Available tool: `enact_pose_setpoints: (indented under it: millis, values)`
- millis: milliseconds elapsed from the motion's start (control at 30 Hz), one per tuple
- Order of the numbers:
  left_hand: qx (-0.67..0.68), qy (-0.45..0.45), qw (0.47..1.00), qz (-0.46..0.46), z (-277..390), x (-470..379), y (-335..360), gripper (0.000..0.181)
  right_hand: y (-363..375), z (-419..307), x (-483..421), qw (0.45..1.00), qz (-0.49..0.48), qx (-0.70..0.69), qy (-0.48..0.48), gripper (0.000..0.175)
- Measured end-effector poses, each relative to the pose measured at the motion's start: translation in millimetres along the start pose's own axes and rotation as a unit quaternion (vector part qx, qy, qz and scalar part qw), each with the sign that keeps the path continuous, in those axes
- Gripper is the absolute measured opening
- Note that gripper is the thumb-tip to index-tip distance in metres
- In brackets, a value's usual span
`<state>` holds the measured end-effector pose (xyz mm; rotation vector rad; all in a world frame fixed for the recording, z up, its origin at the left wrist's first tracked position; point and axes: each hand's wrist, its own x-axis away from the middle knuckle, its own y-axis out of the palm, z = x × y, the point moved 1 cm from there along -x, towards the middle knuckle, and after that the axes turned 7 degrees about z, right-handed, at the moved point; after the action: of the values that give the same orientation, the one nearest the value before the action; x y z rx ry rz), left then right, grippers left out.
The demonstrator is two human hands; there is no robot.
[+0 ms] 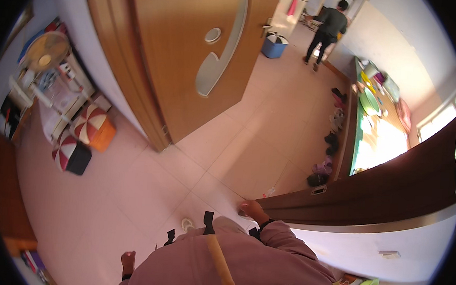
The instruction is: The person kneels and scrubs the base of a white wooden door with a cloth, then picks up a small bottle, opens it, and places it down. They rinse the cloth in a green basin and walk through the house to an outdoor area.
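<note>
My left hand [128, 262] hangs at the lower left, away from any object, its fingers curled in; whether it holds something small cannot be told. My right hand [252, 209] is low in front of me, close to the foot of the dark brown door frame [357, 188]; its fingers are bent and blurred, and the view does not settle whether they touch or hold anything. Ahead stands a wooden door [178, 54] with glass insets, swung open. One shoe [187, 224] shows on the tiled floor in front of my body.
A person [328, 31] walks in the far room. Shoes [330, 138] line the floor beside a long table [391, 124] holding a green basin [368, 101]. A blue storage stool [274, 47] is by the door's edge. Left are a fan [47, 51] and two storage stools [93, 125].
</note>
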<state>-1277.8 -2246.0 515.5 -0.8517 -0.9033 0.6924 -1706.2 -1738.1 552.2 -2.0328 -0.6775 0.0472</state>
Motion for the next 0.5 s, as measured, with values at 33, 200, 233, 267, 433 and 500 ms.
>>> enact_pose_setpoints:
  millis: [33,200,233,267,433,500]
  values:
    - [0.042,0.019,0.999,0.013,30,-35,-9,0.033,1,11,-8,0.997,0.012,0.072,-0.028,0.023]
    - [0.053,0.099,0.993,0.042,171,-172,-42,0.032,25,70,-35,0.967,0.034,-0.096,0.234,0.021]
    - [0.062,0.089,0.993,0.045,194,-194,-42,0.032,28,81,-45,0.943,0.023,-0.146,0.298,0.020]
    - [0.027,0.140,0.988,0.058,214,-212,-40,0.031,31,92,-55,0.901,0.031,-0.265,0.342,0.020]
    - [-0.142,0.105,0.980,-0.089,287,-264,-13,0.032,22,147,-126,0.954,-0.079,-0.103,0.269,0.018]
    - [-0.153,0.087,0.977,-0.117,334,-284,2,0.031,6,170,-162,0.980,0.000,-0.029,0.195,0.018]
